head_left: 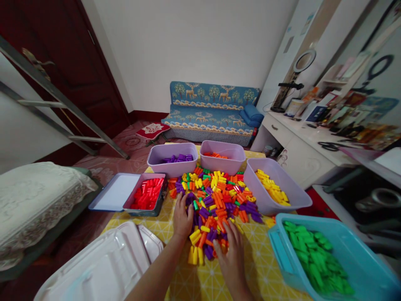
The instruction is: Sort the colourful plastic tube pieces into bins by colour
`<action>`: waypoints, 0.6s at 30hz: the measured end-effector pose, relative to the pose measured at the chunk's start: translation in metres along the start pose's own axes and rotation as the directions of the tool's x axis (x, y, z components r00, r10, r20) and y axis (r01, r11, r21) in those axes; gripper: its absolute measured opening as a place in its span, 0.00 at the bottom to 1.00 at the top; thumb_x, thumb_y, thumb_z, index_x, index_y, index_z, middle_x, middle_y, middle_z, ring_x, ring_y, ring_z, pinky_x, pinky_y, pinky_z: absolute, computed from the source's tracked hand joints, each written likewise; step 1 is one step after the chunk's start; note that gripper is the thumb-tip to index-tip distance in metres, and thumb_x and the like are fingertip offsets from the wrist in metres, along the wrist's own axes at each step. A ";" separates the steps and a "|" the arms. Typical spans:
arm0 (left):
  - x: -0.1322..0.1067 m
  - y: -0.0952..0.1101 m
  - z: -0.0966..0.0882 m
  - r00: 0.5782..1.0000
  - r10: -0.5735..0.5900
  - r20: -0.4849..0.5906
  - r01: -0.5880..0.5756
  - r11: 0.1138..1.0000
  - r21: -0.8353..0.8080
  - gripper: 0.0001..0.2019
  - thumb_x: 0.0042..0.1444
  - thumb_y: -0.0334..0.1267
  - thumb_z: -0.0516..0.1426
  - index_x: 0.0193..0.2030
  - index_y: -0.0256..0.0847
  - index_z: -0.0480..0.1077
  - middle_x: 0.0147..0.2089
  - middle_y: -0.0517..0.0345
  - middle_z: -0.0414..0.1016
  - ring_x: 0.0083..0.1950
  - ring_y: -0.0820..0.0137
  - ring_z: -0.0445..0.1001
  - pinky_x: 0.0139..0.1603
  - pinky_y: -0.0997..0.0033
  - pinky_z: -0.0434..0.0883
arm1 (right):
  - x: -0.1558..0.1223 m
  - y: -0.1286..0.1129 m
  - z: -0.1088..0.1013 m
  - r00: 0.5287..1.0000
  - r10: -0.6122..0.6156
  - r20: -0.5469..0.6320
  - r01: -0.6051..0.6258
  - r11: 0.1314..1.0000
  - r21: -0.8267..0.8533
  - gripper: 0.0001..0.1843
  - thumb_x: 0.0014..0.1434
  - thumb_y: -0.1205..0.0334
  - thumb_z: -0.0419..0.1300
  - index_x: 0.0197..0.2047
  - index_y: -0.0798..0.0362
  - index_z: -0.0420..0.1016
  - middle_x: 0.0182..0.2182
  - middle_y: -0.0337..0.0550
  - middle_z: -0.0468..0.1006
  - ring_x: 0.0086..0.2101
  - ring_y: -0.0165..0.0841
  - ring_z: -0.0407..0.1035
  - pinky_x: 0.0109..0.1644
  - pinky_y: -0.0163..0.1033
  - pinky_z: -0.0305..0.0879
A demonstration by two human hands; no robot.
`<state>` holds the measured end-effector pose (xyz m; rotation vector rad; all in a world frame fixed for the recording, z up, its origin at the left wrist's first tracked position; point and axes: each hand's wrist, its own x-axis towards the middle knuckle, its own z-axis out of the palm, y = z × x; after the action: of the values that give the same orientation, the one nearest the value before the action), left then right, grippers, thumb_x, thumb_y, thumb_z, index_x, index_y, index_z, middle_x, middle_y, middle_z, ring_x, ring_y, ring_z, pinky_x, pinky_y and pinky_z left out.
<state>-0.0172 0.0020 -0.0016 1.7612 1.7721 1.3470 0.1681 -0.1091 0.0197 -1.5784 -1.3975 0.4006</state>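
A mixed pile of small plastic tube pieces (208,200) in orange, purple, yellow, green and red spreads over the yellow patterned tablecloth (260,259). At the pile's left edge, my left hand (183,217) lies with fingers apart, touching purple pieces. My right hand (231,246) rests at the near right edge, its fingers spread over orange and purple pieces. Neither hand visibly grips a piece. Around the pile stand a lilac bin of purple pieces (172,169), a lilac bin of orange ones (222,167), and a lilac bin of yellow ones (260,198).
To the left, an open hinged box (161,196) holds red pieces. A turquoise bin (282,255) with green pieces stands at the near right. White lids (103,263) lie at the near left. Beyond the table are a blue sofa (209,115) and a cluttered white desk (300,133).
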 end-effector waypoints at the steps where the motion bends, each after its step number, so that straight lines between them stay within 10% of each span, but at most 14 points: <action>1: 0.000 0.001 0.000 1.000 0.000 -0.001 0.000 1.000 -0.001 0.22 0.61 0.37 0.51 0.63 0.43 0.63 0.69 0.47 0.58 0.71 0.59 0.55 0.70 0.49 0.57 | -0.002 0.003 0.006 0.999 -0.050 0.019 0.051 0.997 -0.061 0.28 0.58 0.51 0.60 0.60 0.49 0.67 0.62 0.52 0.64 0.62 0.47 0.56 0.63 0.58 0.56; 12: 0.000 -0.001 0.000 1.000 0.029 0.008 -0.029 0.999 0.014 0.21 0.63 0.38 0.49 0.63 0.42 0.62 0.69 0.47 0.57 0.71 0.60 0.54 0.70 0.49 0.56 | 0.087 -0.024 0.054 0.952 -0.153 0.266 0.233 0.923 -0.305 0.25 0.59 0.56 0.58 0.60 0.47 0.70 0.65 0.52 0.61 0.65 0.48 0.51 0.66 0.61 0.49; 18: 0.001 0.000 -0.001 0.999 0.036 0.004 -0.036 0.999 0.019 0.21 0.63 0.38 0.49 0.63 0.43 0.62 0.69 0.46 0.58 0.71 0.59 0.55 0.70 0.48 0.56 | 0.114 -0.026 0.046 0.904 -0.285 0.318 0.308 0.951 -0.024 0.19 0.63 0.55 0.53 0.55 0.45 0.73 0.56 0.48 0.73 0.57 0.40 0.65 0.64 0.55 0.55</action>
<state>-0.0176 0.0024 -0.0007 1.8129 1.7645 1.3447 0.1507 0.0097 0.0562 -1.3680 -1.8857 0.4292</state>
